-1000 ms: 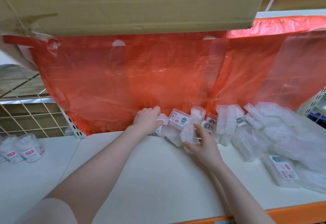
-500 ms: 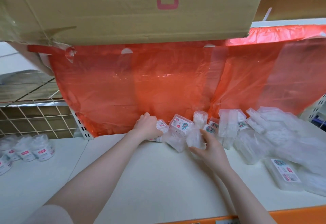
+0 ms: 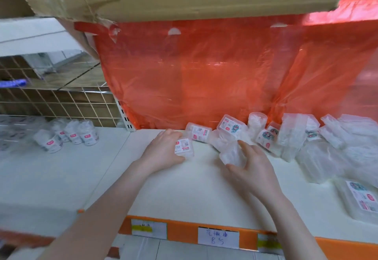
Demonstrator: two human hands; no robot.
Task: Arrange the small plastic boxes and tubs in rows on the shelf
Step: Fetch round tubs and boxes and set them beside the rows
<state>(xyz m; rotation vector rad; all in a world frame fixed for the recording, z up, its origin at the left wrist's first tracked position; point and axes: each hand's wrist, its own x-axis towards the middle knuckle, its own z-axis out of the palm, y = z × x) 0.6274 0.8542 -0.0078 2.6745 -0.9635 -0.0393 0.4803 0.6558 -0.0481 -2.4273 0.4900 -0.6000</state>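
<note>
A small clear box (image 3: 184, 147) with a white and red label sits on the white shelf (image 3: 184, 194), near its middle, gripped by the left hand (image 3: 163, 151) with fingers curled round it. Just to its right, the right hand (image 3: 251, 163) holds a clear tub (image 3: 232, 154), thumb and fingers curved round it. Behind them more boxes (image 3: 231, 125) lie jumbled against a red plastic sheet (image 3: 204, 75). Round tubs (image 3: 71, 133) stand well apart on the left.
</note>
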